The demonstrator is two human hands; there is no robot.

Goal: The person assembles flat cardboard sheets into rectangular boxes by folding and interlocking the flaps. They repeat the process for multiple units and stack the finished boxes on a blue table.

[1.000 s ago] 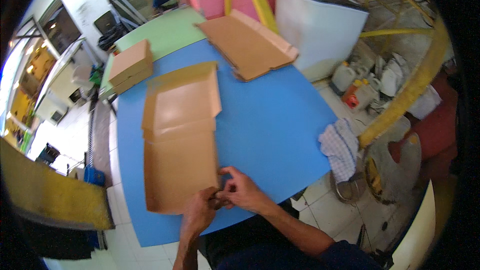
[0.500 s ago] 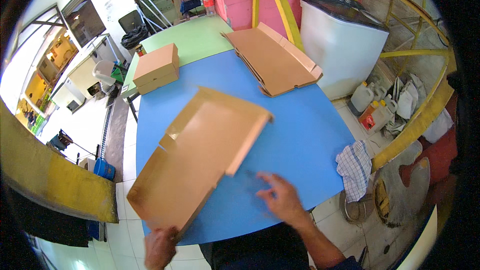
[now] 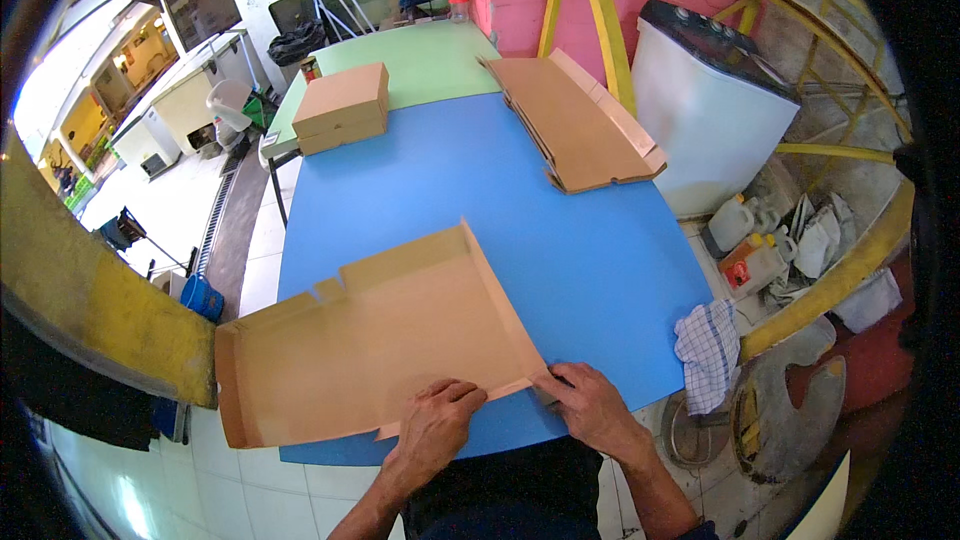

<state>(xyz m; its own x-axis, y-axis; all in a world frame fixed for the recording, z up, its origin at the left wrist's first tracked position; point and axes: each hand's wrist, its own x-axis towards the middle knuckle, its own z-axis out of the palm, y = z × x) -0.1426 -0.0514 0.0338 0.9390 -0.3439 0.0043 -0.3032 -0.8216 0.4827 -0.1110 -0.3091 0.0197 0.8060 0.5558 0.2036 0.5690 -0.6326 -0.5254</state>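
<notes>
A partly folded brown cardboard box (image 3: 370, 340) lies open on the blue table top (image 3: 590, 260), its far and left side walls standing up. My left hand (image 3: 435, 425) is closed at the near edge of the box, fingers curled over the side wall. At the right near corner, my right hand (image 3: 595, 408) pinches a corner flap between thumb and fingers. The flap's end is partly hidden under that hand.
A closed cardboard box (image 3: 343, 105) sits at the far left, where the blue top meets a green table (image 3: 430, 55). Flat cardboard blanks (image 3: 575, 125) lie at the far right. A checked cloth (image 3: 708, 355) hangs over the right edge. Beyond stands a white washing machine (image 3: 705, 105).
The box has turned and come closer to me, its right wall now raised. My left hand has moved right from the left corner to the near edge; my right hand has reached the corner flap.
</notes>
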